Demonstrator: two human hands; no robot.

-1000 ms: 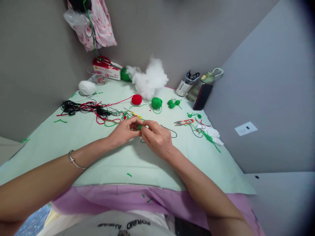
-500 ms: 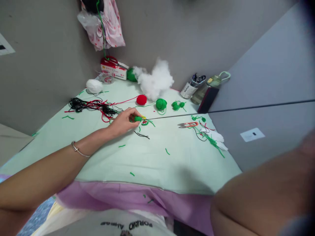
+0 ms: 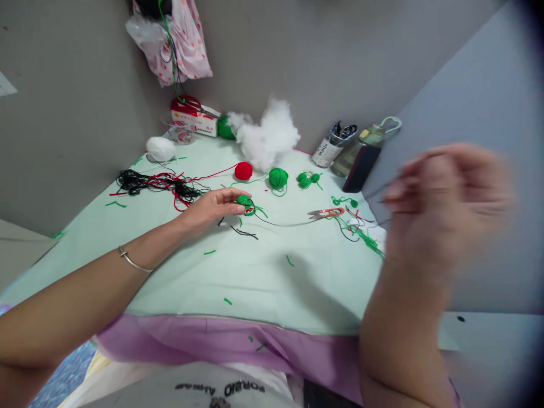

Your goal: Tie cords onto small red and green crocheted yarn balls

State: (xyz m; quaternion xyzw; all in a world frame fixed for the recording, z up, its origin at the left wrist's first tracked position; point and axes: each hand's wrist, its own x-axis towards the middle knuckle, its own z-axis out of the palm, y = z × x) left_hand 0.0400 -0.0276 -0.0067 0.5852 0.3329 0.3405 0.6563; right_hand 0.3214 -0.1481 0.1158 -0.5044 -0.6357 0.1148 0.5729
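Note:
My left hand (image 3: 219, 205) pinches a small green crocheted piece (image 3: 246, 202) with red and white in it, low over the table. From this piece a black thread (image 3: 280, 225) runs slackly to the right, across the snips, towards my other hand. Raised at the right, my right hand (image 3: 450, 198) is blurred, its fingers closed at the thread's far end. A thin dark line juts from its fingertips; whether it is a needle or thread I cannot tell. Orange-handled thread snips (image 3: 327, 213) lie between the hands. Short black thread scraps (image 3: 244, 232) rest just below the crocheted piece.
Behind are a red yarn ball (image 3: 243, 171), a green yarn ball (image 3: 278, 178) and white stuffing (image 3: 270, 136). Tangled black and red yarn (image 3: 148, 182) lies left. A pen cup (image 3: 328, 150), a bottle (image 3: 349, 158) and a dark phone-like slab (image 3: 361, 169) stand by the right partition.
My right hand has swung into clear view from the right edge. The black thread, straight and taut before, now sags. My left hand has turned slightly with the green piece.

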